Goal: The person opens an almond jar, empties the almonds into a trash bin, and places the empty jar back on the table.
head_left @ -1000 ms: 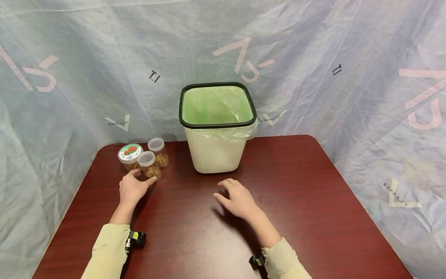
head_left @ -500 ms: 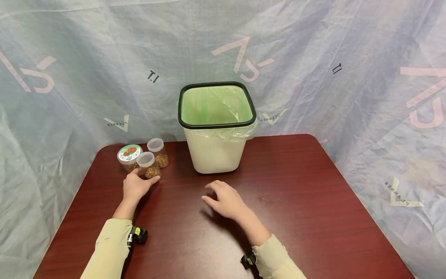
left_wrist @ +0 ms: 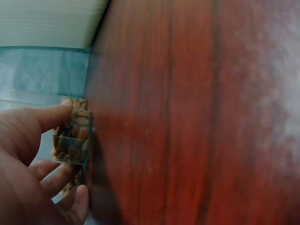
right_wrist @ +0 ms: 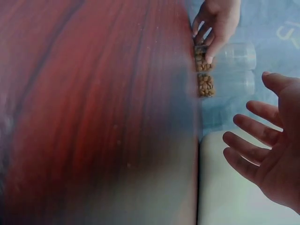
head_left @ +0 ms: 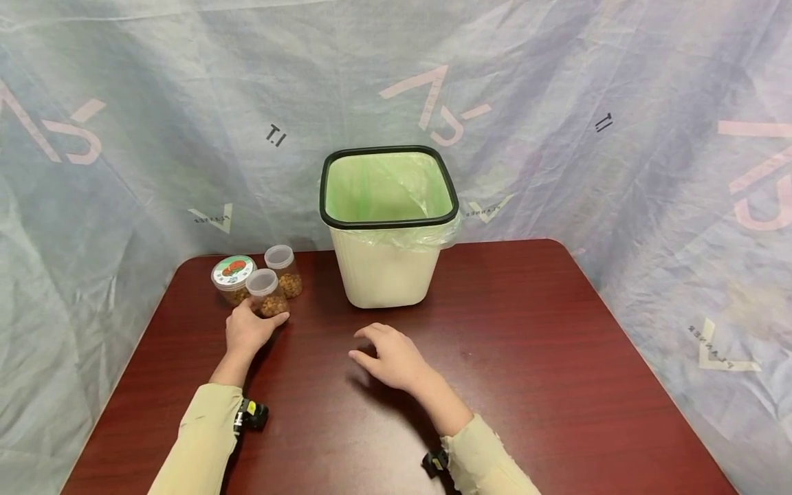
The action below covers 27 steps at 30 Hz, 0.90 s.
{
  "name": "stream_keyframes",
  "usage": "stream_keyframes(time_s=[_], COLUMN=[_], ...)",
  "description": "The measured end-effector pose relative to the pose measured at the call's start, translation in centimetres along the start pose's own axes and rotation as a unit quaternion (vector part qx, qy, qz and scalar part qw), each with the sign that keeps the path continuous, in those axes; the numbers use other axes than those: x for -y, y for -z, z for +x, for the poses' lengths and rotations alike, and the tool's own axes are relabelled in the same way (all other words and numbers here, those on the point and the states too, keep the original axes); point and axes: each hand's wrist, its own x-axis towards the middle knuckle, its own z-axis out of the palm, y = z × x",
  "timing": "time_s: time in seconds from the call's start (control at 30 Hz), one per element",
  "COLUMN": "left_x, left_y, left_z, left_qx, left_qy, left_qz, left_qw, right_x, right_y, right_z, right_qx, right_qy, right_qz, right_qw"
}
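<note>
Jar (head_left: 269, 292) stands between left thumb (left_wrist: 52, 115) and fingers (left_wrist: 60, 179).

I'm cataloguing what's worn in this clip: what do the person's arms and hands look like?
The left hand and right hand are bare. The left sleeve and right sleeve are pale yellow, creased cloth ending short of the hands. Near each cuff is a small black device: the left device and the right device each carry a yellow patch.
</note>
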Motion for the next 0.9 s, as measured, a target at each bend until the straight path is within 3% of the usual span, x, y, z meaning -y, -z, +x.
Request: stream_keyframes(time_s=[0.3,0.57,0.9], left_x=[0.0,-0.3,-1.0], left_y=[0.0,0.1,0.4], left_z=[-0.2,-0.3,-1.5], left_qx=[-0.019,-0.017,-0.023], left_qy=[-0.012,-0.008,-0.037], left_qz=[0.017,0.015,0.014], left_qw=[0.9996,0.9997,0.9989], right_x=[-0.2,-0.5,-1.6], right_y=[0.3,0.9,1.9], right_z=[-0.2,-0.4,-1.0], right_qx=[0.000,-0.005,-0.007], right_qy=[-0.004,-0.006,-0.016], right_qz=[0.004,0.008,0.005], right_qw=[1.0000,0.9999,0.9998])
